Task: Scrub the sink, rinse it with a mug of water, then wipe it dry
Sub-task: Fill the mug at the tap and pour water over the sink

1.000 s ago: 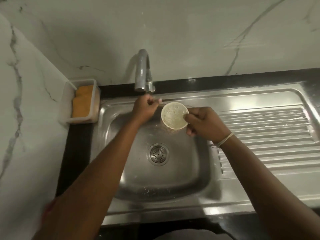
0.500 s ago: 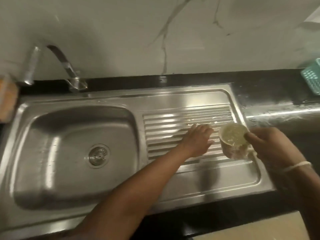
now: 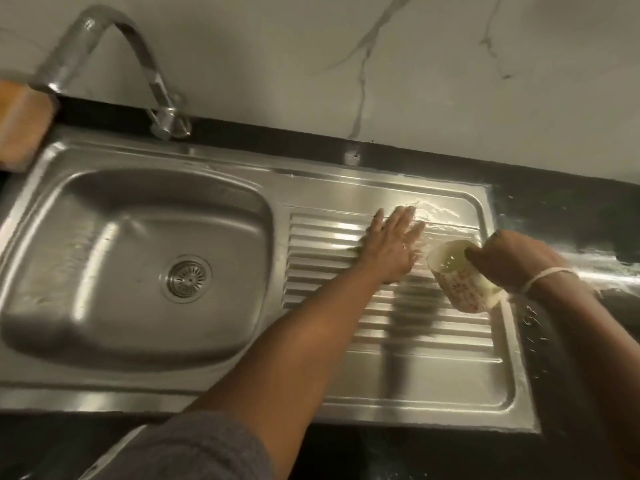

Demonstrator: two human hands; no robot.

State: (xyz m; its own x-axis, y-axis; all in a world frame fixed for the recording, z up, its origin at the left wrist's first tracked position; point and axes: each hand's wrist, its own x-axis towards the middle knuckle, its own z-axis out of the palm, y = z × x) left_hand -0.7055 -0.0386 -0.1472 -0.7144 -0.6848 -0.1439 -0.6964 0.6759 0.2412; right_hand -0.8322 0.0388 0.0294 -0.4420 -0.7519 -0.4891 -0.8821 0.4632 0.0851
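Looking left to right: tap (image 3: 114, 46) and basin (image 3: 138, 265) sit idle now, since both hands have swung over from under the tap a second ago to the ribbed drainboard (image 3: 346, 306). Left hand (image 3: 391, 251) lies flat on the ribs, fingers straight and spread, right by a wet patch. Right hand (image 3: 512, 261) has its fingers curled round the mug (image 3: 460, 282), tipped toward the board. So I'd say rinsing's underway, wiping still to come. No readable writing, just a reddish speckled pattern on the mug.

left hand (image 3: 389, 249) reaches forward, fingers straight and spread; right hand (image 3: 509, 259) curled, gripping.
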